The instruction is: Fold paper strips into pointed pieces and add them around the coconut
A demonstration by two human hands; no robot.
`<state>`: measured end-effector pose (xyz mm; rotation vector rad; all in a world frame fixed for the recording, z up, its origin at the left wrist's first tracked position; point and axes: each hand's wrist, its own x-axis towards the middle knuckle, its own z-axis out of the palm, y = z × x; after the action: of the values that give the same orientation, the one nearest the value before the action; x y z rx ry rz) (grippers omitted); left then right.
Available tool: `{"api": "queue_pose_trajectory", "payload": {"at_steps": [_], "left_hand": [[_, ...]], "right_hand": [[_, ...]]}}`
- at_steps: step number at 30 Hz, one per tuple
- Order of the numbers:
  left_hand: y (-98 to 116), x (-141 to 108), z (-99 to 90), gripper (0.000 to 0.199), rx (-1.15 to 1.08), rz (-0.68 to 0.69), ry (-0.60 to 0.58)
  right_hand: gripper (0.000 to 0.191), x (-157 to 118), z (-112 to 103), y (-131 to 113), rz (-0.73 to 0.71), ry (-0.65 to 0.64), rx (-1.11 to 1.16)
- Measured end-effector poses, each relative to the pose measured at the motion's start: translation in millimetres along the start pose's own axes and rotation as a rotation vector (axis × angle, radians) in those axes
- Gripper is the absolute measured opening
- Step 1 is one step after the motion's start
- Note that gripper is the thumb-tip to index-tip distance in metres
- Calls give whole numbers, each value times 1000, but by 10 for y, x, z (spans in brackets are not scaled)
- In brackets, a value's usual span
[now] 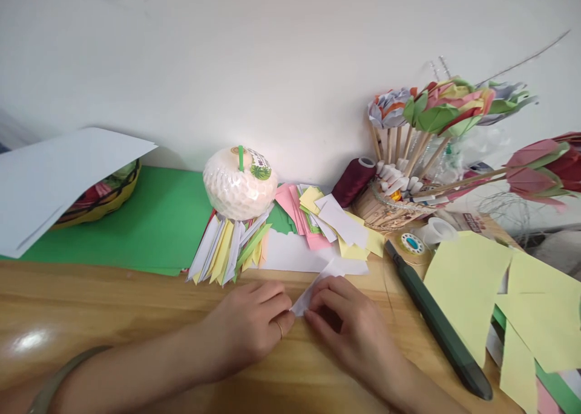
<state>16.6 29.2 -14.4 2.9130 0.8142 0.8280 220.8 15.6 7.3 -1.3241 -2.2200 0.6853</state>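
Observation:
A small piece of white paper (pixel 313 289), partly folded, lies low over the wooden table between my hands. My left hand (pixel 254 323) is closed, its fingertips pinching the paper's near left corner. On the other side my right hand (pixel 347 320) is closed too, thumb and fingers curled on the paper's right side. Just beyond stands a bundle of folded paper pieces (pixel 227 250) in white, yellow and green, under a wrapped white coconut (pixel 239 183). Loose pink, yellow and white paper slips (pixel 340 220) are spread behind the folded paper.
A basket of paper flowers (pixel 385 205) stands at the back right beside a maroon thread spool (pixel 354 181). A dark green utility knife (pixel 438 320) lies right of my hand, near yellow paper sheets (pixel 469 287). Green sheets (pixel 163 214) and a yellow basket (pixel 111 199) are left.

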Motion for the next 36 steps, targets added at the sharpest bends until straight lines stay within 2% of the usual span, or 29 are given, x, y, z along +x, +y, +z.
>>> {"api": "queue_pose_trajectory", "payload": {"at_steps": [7, 14, 20, 25, 29, 34, 36], "left_hand": [[2, -14, -25, 21, 6, 45, -8], [-1, -15, 7, 25, -41, 3, -10], [-2, 21, -59, 23, -27, 54, -23], [40, 17, -20, 16, 9, -7, -40], [54, 23, 5, 21, 2, -26, -45], [48, 20, -24, 16, 59, 42, -50], [47, 17, -51, 13, 83, 47, -81]], "right_hand": [[15, 24, 27, -11, 8, -5, -49], [17, 43, 25, -21, 36, -19, -62], [17, 41, 26, -14, 40, -16, -60], [17, 50, 20, -6, 46, -18, -58], [16, 42, 7, -14, 40, -28, -84], [13, 29, 24, 4, 65, -43, -39], [14, 24, 9, 35, 21, -50, -26]]}}
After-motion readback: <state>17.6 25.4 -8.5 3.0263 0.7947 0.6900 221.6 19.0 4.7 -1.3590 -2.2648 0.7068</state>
